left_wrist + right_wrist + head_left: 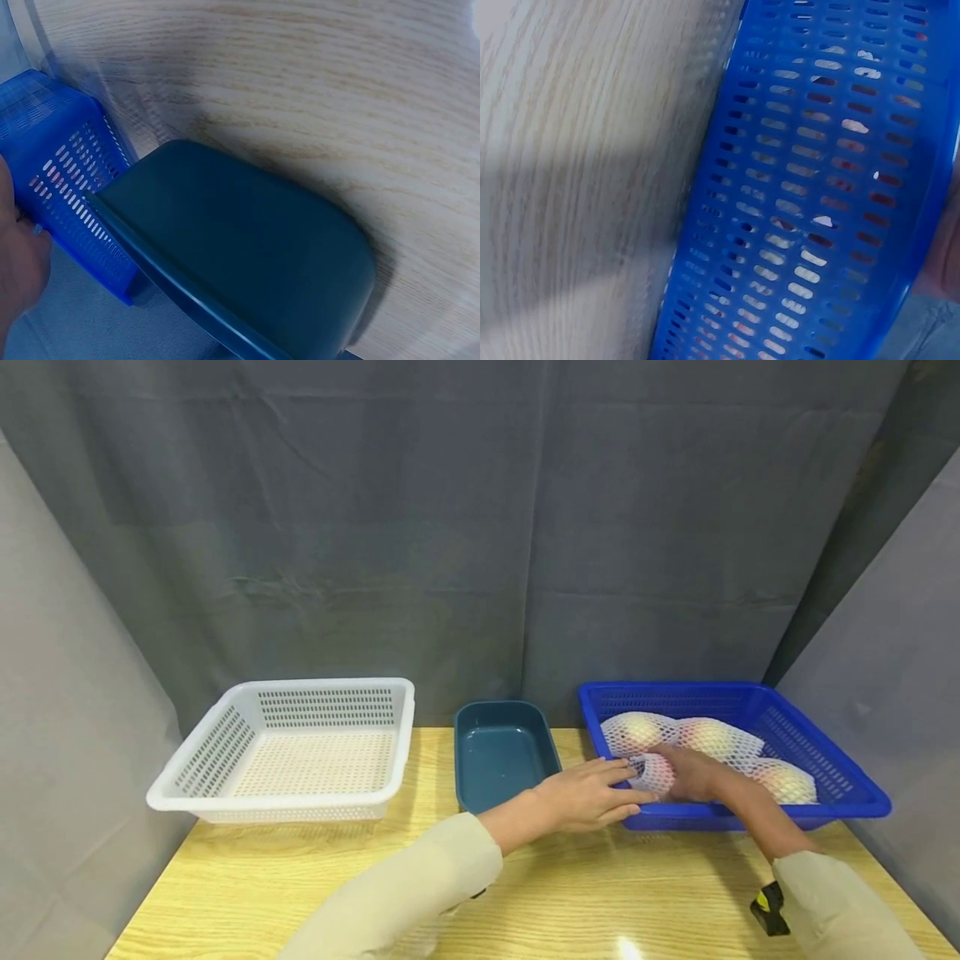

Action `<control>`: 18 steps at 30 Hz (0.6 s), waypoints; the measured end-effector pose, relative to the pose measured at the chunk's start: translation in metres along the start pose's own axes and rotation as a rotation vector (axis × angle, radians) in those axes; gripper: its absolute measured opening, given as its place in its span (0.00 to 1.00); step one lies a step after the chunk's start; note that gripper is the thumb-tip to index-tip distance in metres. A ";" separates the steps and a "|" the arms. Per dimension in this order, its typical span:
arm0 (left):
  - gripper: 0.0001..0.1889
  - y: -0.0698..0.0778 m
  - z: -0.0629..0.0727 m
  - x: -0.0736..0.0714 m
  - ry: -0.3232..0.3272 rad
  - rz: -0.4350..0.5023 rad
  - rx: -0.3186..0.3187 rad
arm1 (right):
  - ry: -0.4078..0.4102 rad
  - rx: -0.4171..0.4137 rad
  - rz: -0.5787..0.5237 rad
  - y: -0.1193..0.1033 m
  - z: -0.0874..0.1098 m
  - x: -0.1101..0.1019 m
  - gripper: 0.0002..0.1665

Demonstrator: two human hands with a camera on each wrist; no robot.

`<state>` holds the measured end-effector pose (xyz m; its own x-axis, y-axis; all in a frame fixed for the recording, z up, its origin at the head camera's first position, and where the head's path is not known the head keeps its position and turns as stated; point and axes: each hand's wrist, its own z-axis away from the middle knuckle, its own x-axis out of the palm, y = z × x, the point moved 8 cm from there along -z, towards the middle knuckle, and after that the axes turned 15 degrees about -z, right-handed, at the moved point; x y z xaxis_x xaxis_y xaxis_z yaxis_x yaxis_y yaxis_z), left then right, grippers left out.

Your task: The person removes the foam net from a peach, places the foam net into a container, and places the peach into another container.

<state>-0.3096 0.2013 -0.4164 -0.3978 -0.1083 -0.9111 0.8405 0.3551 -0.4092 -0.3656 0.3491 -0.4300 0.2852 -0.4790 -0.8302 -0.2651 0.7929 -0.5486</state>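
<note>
- Fruit (657,774) in a white net (637,766) lies in the near left corner of the blue basket (675,687), just inside the near wall.
- Right hand (693,774) comes in over the near rim and holds this fruit from its right and far sides, fingers bent about it; the fingertips on the far side are partly hidden.
- Left hand (588,793) is at the corner from outside, fingers fairly straight and a little spread, lying over the left end of the near rim. It holds nothing that shows; whether a fingertip meets the net, I cannot tell.
- So the fruit sits between the two hands: touching the right, just beside the left. It looks round, with no clear long axis, but the net's loose end points left, towards the left fingertips.
- Three other fruits (708,737), netted too, lie on the far side and to the right of it.
- Left of the basket, on the table (600,902), stands a teal tray (502,756), near the left wrist; a white basket (315,760) stands farther left.
</note>
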 end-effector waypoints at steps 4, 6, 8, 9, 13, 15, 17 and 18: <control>0.25 0.000 -0.001 0.000 -0.004 -0.007 -0.003 | 0.025 0.020 -0.016 0.007 0.001 -0.003 0.49; 0.25 -0.001 -0.001 0.000 -0.005 -0.008 -0.003 | 0.029 0.030 -0.020 0.009 0.001 -0.003 0.50; 0.25 -0.001 -0.001 0.000 -0.006 -0.006 -0.003 | 0.033 0.035 -0.017 0.010 0.001 -0.004 0.50; 0.25 -0.001 -0.002 0.000 -0.005 -0.006 -0.002 | 0.035 0.039 -0.017 0.010 0.001 -0.004 0.50; 0.25 -0.001 -0.002 0.001 0.001 0.000 0.005 | 0.042 0.052 -0.008 0.010 0.001 -0.005 0.51; 0.25 -0.001 -0.001 0.000 0.003 0.004 0.007 | 0.048 0.063 -0.013 0.009 0.001 -0.006 0.51; 0.25 -0.001 -0.001 0.000 0.002 0.008 0.009 | 0.055 0.070 -0.020 0.009 0.002 -0.007 0.51; 0.25 -0.001 0.000 0.000 -0.002 0.009 0.008 | 0.057 0.072 -0.022 0.008 0.002 -0.007 0.51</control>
<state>-0.3106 0.2014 -0.4160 -0.3890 -0.1071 -0.9150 0.8470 0.3490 -0.4010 -0.3683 0.3597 -0.4285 0.2370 -0.5159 -0.8232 -0.1917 0.8059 -0.5602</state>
